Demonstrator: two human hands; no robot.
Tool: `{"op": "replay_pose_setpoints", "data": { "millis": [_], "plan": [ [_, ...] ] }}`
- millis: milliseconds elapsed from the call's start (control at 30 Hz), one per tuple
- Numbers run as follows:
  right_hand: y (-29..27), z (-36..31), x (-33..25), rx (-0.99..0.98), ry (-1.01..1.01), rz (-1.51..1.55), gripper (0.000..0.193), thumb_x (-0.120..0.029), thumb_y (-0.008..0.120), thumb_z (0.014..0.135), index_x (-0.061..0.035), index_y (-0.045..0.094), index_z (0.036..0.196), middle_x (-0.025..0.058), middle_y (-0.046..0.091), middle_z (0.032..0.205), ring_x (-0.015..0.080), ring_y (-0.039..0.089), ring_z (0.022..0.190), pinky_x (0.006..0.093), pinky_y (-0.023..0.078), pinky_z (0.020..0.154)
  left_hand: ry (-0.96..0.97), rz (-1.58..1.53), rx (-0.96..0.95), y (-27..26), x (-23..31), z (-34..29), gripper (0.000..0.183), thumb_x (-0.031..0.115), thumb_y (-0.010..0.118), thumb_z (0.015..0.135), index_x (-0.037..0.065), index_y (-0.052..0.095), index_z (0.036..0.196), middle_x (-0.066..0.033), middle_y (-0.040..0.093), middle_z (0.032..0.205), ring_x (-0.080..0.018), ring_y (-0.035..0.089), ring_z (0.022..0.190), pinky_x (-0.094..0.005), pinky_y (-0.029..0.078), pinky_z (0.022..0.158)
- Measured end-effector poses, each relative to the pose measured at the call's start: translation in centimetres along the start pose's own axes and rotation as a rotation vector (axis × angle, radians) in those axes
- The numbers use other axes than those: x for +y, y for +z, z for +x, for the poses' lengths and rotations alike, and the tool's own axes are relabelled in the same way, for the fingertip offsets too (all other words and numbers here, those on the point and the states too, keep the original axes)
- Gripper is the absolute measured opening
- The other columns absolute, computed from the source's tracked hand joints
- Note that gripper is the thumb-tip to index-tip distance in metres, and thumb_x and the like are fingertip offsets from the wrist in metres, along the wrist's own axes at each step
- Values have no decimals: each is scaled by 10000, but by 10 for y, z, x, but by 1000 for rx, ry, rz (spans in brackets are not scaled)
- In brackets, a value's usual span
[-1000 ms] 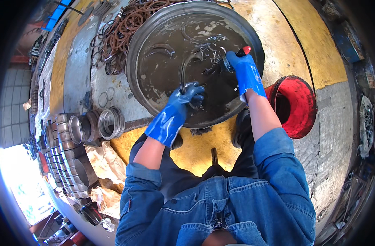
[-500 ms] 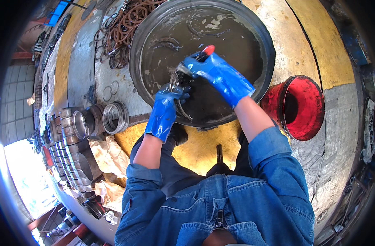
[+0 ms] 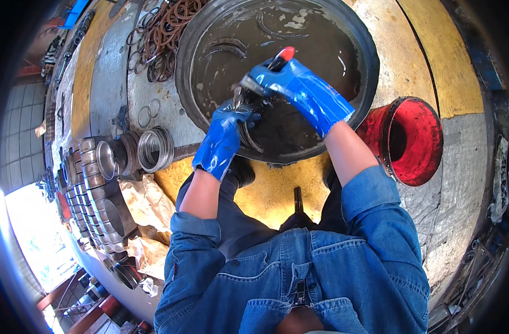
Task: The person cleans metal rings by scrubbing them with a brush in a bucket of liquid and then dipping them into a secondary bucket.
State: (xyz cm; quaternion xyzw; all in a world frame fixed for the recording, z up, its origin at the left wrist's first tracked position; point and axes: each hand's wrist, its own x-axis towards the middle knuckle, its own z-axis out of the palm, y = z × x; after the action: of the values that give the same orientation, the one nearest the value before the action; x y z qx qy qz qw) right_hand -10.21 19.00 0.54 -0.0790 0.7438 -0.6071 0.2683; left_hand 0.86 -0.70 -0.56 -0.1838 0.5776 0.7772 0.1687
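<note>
Blue gloves cover both my hands over a wide black tub (image 3: pixel 184 89) of murky dark liquid. My right hand (image 3: pixel 302 92) is closed around a brush (image 3: pixel 286 54) with a black, red-ended handle; its metal-banded head points down to the left. Below it, my left hand (image 3: pixel 224 133) grips a shiny metal ring (image 3: pixel 249 140), its lower curve hanging over the liquid. The brush head meets the ring's upper part, where motion blurs both. Another ring (image 3: pixel 228 45) lies partly under the liquid near the tub's far left.
Right of the tub lies a red flared bucket (image 3: pixel 419 146). Rusty rings (image 3: pixel 168 33) are heaped at the far left. Stacked metal rings (image 3: pixel 155 149) and cylindrical sleeves (image 3: pixel 93 195) stand at left, beside crumpled brown paper (image 3: pixel 146 203). Yellow flooring (image 3: pixel 265 200) shows between my legs.
My right hand with the brush has shifted slightly left and up, its head still at the ring. My left hand has risen slightly, still gripping the ring.
</note>
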Motion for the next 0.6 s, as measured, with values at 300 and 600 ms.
{"op": "replay_pose_setpoints", "data": {
  "millis": [300, 600],
  "plan": [
    [-27, -35, -14, 375, 45, -106, 357, -376, 704, 866, -47, 752, 996, 127, 740, 845, 228, 697, 777, 353, 555, 763, -83, 139, 23, 3, 12, -6, 371, 225, 631, 990, -14, 635, 1274, -155, 736, 1142, -217, 714, 898, -336, 575, 827],
    [53, -65, 9, 129, -522, -268, 263, -303, 699, 884, -179, 730, 1114, 133, 730, 1075, 354, 697, 957, 439, 564, 861, -262, -226, 195, 20, 22, 11, 455, 325, 447, 1076, 20, 566, 1392, -142, 599, 1389, -247, 581, 1233, -351, 477, 1059]
  ]
}}
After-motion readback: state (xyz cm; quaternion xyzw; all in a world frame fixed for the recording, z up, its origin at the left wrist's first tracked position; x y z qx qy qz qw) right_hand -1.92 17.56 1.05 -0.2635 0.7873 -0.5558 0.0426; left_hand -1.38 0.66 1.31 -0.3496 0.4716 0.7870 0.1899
